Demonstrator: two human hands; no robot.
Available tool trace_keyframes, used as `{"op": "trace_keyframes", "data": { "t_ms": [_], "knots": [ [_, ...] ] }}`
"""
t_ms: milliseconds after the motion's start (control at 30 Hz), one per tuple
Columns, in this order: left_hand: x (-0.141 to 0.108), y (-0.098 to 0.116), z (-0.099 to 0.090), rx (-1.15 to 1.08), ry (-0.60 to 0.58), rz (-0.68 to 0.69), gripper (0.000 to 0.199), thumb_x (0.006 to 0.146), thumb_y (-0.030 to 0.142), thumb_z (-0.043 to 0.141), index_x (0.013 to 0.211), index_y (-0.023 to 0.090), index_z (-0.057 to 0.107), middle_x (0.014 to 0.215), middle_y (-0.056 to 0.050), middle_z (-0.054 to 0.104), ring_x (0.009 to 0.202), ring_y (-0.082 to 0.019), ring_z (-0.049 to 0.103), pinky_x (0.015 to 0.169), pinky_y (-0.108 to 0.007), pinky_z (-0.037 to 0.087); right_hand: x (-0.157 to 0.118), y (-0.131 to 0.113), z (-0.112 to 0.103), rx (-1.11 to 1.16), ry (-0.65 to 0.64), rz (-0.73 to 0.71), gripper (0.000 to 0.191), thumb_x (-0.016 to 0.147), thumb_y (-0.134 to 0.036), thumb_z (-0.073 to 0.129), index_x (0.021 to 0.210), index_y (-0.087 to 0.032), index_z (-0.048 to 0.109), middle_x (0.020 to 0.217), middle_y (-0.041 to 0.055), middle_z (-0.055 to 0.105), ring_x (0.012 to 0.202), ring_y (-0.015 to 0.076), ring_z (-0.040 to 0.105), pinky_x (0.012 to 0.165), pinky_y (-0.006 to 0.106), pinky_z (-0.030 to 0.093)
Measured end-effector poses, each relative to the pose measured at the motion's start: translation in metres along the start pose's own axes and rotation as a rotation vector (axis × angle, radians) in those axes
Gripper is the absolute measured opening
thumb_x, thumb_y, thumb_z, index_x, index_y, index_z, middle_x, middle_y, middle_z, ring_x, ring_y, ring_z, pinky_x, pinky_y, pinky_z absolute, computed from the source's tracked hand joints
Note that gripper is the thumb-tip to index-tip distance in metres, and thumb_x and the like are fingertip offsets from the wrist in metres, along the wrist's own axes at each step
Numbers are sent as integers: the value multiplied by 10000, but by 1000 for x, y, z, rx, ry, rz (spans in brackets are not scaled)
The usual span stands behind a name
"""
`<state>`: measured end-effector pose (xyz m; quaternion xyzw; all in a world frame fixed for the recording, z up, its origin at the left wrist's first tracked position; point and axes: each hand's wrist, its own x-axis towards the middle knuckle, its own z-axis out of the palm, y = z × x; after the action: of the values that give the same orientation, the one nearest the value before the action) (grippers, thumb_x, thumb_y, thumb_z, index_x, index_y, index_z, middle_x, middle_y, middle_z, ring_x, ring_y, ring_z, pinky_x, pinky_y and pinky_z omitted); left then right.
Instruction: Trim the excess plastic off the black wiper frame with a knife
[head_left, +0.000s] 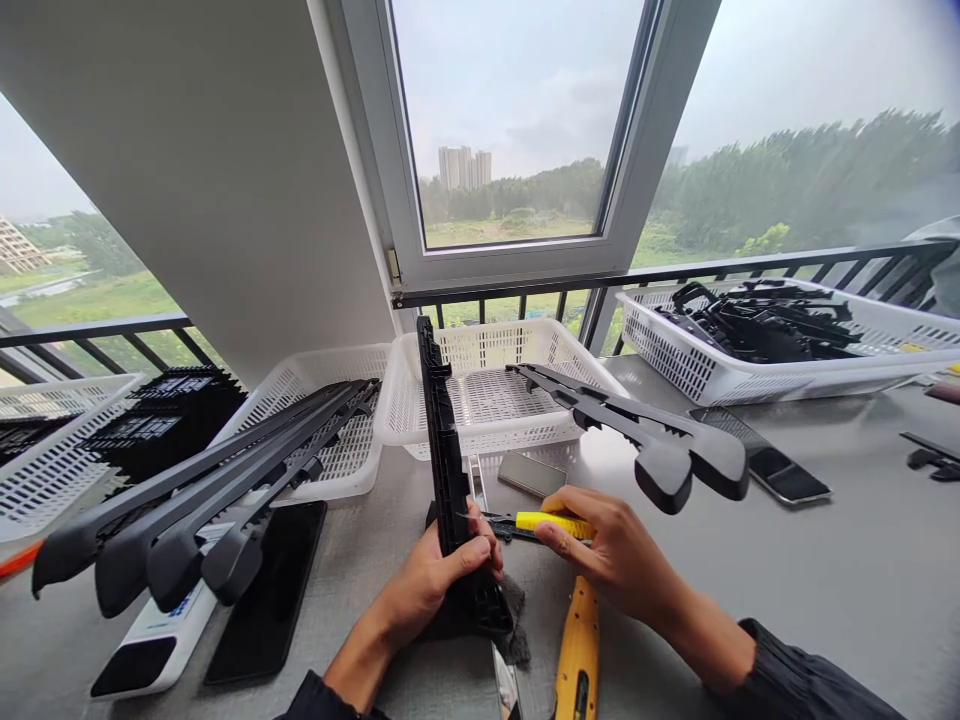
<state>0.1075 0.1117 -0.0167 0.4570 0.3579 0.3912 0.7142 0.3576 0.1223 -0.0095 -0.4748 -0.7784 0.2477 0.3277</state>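
My left hand [442,580] is closed around a long black plastic trim piece [442,450], held nearly upright with its ribbed inner side showing. In my right hand [607,550] is a yellow-handled knife [551,524], its thin tip pointing left at the trim piece near my left fingers. Whether the tip touches the plastic I cannot tell. Below my right hand lies a yellow tool [577,650] with a slot in its handle. A pointed metal blade [505,685] and a dark grey cloth [517,625] are just under the trim piece.
Long dark trim pieces [225,490] rest across a white basket [322,365] on the left, and two more [637,430] lean on the middle basket [480,440]. A black phone [270,590] lies left, another phone [780,465] right. A basket of black parts [757,320] stands far right.
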Motion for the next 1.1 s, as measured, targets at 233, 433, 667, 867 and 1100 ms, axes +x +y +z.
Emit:
{"op": "trace_keyframes", "data": {
  "t_ms": [233,433,667,867,1100],
  "knots": [
    [1,-2,0,-16,5,-2,460,849,523,880,919,219,543,832,-9,677,787,-181,642,805,-349,523,0,1,-1,34,-18,-23,469,1084,-605,549,918,-209,736,803,32,739,712,185,656,668,296,452],
    [0,-1,-1,1,7,-57,481,829,534,897,928,206,559,839,-17,691,792,-169,634,826,-342,510,-1,-3,1,62,-18,-42,460,1091,-599,537,947,-207,731,834,45,747,746,196,673,691,302,478],
    [-2,2,0,-2,6,-82,528,792,554,918,920,222,528,843,-11,702,785,-168,630,799,-331,486,-1,-2,1,56,-46,-54,414,1084,-557,572,938,-209,742,838,31,752,740,184,676,685,289,469],
    [-1,0,0,-16,8,-91,522,792,544,920,933,225,532,856,-20,704,797,-183,642,805,-342,496,0,-3,-2,52,-27,-75,403,1079,-556,586,936,-216,747,837,30,757,740,187,688,679,290,484],
    [1,-3,-3,-30,-20,-77,456,844,525,880,879,210,552,827,-14,662,788,-167,616,799,-324,527,0,-2,-3,58,45,-29,371,1079,-528,583,944,-221,742,835,31,760,749,197,698,690,300,492]
  ]
}}
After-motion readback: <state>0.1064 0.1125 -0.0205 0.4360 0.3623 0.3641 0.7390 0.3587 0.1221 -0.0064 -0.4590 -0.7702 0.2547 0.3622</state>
